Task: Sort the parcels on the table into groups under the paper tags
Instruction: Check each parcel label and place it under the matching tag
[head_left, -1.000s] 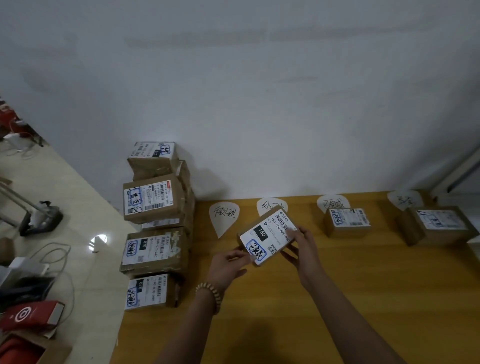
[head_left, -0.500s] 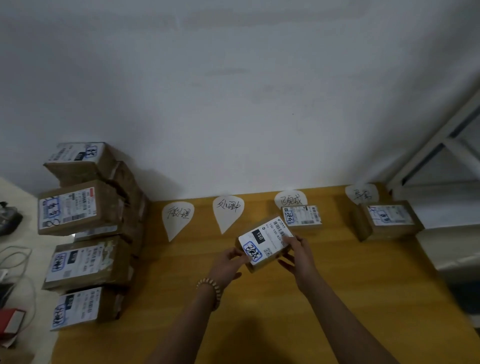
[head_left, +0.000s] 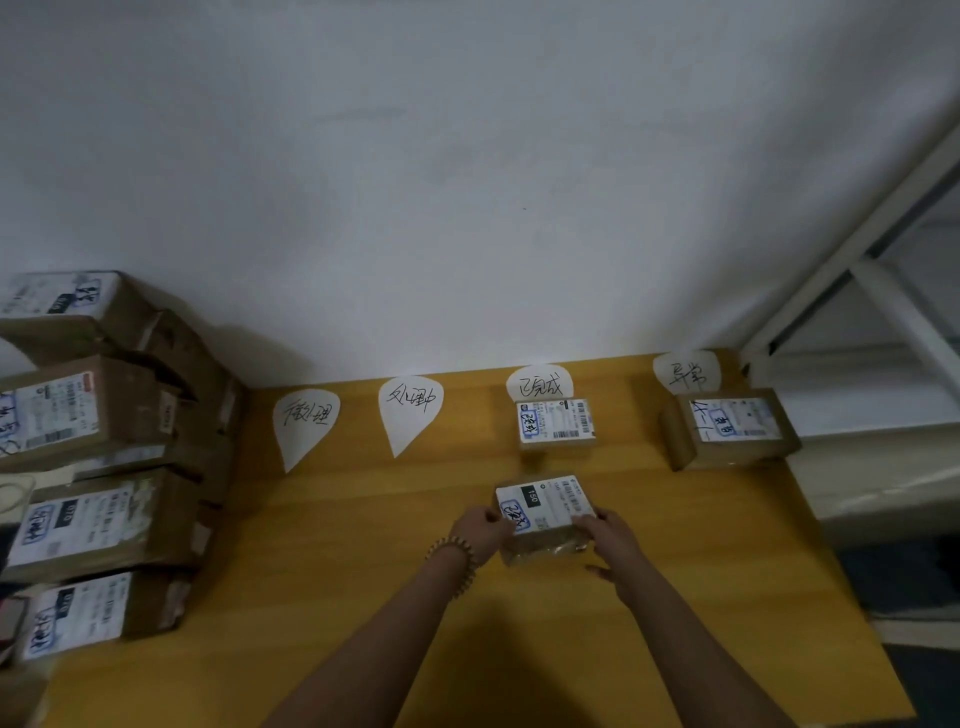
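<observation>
A small brown parcel (head_left: 543, 506) with a white label sits low over the wooden table (head_left: 363, 571), gripped on its left side by my left hand (head_left: 480, 532) and on its right by my right hand (head_left: 608, 535). It lies just in front of another small parcel (head_left: 556, 423) under the third paper tag (head_left: 540, 383). A bigger parcel (head_left: 732, 428) rests under the fourth tag (head_left: 685, 371). The first tag (head_left: 304, 423) and second tag (head_left: 410, 410) have nothing below them.
A stack of several unsorted parcels (head_left: 98, 467) fills the table's left end. The white wall runs along the back edge. A white metal frame (head_left: 852, 270) stands beyond the right end, with dark floor below the table's right edge.
Both hands carried the parcel rightward, from in front of the second tag to in front of the third tag's parcel, and lowered it flat. My view swung right.
</observation>
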